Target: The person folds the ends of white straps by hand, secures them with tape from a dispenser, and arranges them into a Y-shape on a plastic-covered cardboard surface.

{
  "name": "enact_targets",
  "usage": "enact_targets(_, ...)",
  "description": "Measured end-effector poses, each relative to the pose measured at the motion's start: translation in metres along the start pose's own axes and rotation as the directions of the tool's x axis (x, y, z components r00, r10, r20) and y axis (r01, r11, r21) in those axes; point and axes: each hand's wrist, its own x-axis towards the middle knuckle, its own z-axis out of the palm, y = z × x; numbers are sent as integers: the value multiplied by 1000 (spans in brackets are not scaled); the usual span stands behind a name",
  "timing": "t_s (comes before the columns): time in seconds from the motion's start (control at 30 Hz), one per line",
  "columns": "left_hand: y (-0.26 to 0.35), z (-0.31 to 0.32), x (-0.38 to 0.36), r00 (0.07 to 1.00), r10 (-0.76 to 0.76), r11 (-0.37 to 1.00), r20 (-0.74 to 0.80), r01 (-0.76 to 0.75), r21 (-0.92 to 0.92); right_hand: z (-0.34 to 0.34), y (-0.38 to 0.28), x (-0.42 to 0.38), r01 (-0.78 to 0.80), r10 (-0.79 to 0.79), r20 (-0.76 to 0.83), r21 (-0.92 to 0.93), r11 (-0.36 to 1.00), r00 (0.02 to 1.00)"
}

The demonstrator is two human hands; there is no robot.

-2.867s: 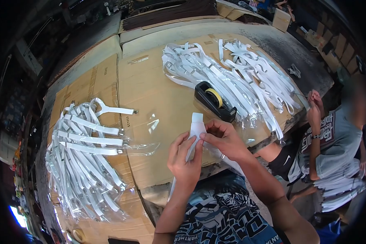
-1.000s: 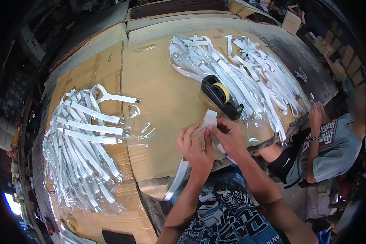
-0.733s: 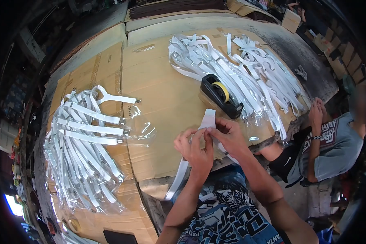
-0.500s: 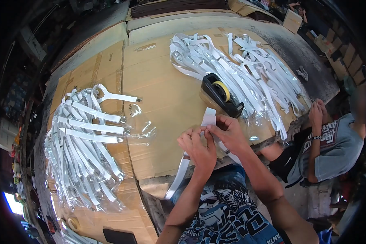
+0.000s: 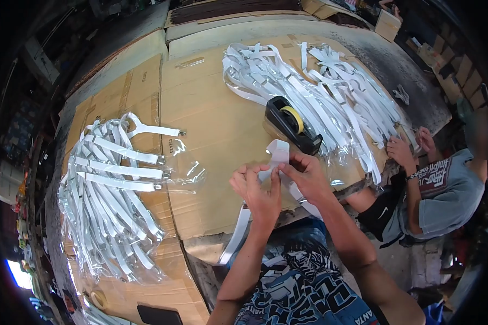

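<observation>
A pair of white elastic suspenders is pinched between my two hands, over the cardboard near my body. My left hand grips the strap with thumb and fingers, and one length hangs below it toward my lap. From the other side, my right hand holds the same strap, its thumb close to my left thumb. Above the fingers the strap bends over in a loop. Just beyond my right hand stands a black tape dispenser with a yellow-cored roll.
Cardboard covers the table. Bagged white suspenders are heaped at left, and more suspenders lie at the back right. A dark flat object and a tape roll lie near the lower left. A co-worker sits at right, hands at the table edge.
The strap's upper end has gone from standing fairly flat to curling over in a loop. My left hand has shifted slightly left. The co-worker's hands have moved apart.
</observation>
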Motion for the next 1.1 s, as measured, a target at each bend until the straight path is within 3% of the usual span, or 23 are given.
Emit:
enact_targets(0.07,-2,-2,8,998,61,996,-9,-62,-63,0,-3,-2,5,-5,7,5,1000,1000)
enact_targets(0.17,-3,-11,13,977,-100,943,186,153,-295,-3,-14,-4,58,-60,81,20,998,995)
enact_targets(0.27,-3,-25,22,952,-101,895,288,213,-391,-9,-21,-4,53,-43,114,-82,995,993)
enact_targets(0.37,12,-45,41,911,-35,939,412,172,-299,-6,-30,-9,125,-116,130,-59,990,985)
enact_targets(0.47,16,-57,51,867,218,972,448,-153,-177,-3,-34,-14,152,-144,123,-55,987,982)
enact_targets(0.57,13,-68,63,770,395,909,501,-407,-92,-4,-37,-14,256,-211,204,-229,939,956)
enact_targets(0.73,33,-80,81,634,480,761,606,-645,72,-1,-46,-15,200,-131,201,-377,904,971)
enact_targets(0.87,31,-82,88,496,551,641,671,-766,40,-1,-58,-14,247,-137,240,-527,813,961)
enact_targets(1.1,29,-87,95,332,592,548,735,-834,-64,2,-56,-11,371,-214,341,-507,778,915)
